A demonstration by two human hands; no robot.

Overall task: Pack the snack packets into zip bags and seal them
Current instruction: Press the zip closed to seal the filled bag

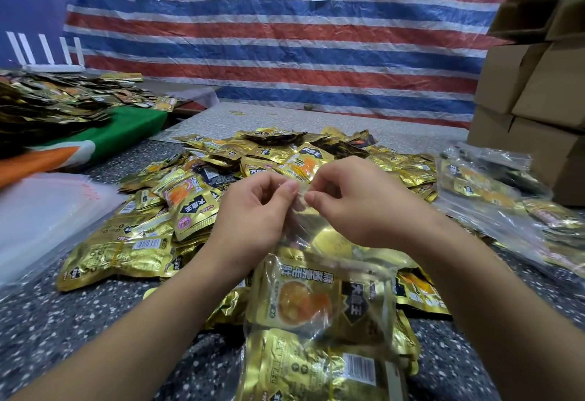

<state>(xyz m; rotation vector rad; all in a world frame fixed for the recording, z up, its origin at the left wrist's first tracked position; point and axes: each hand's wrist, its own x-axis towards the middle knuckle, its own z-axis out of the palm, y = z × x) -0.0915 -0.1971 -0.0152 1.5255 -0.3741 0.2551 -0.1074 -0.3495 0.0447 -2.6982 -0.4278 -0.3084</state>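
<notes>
A clear zip bag (319, 305) filled with gold snack packets hangs in front of me, its top edge held up between both hands. My left hand (253, 210) pinches the left part of the bag's mouth with thumb and fingers. Beside it my right hand (351, 207) pinches the same top strip; the two sets of fingertips nearly touch. A big heap of loose gold snack packets (196, 198) covers the speckled table (63, 321) behind and beside the bag.
A stack of empty clear zip bags (44, 210) lies at the left. Filled bags (493, 191) lie at the right, below stacked cardboard boxes (535, 90). Another packet pile (53, 103) sits on a green cloth at far left. A striped tarp hangs behind.
</notes>
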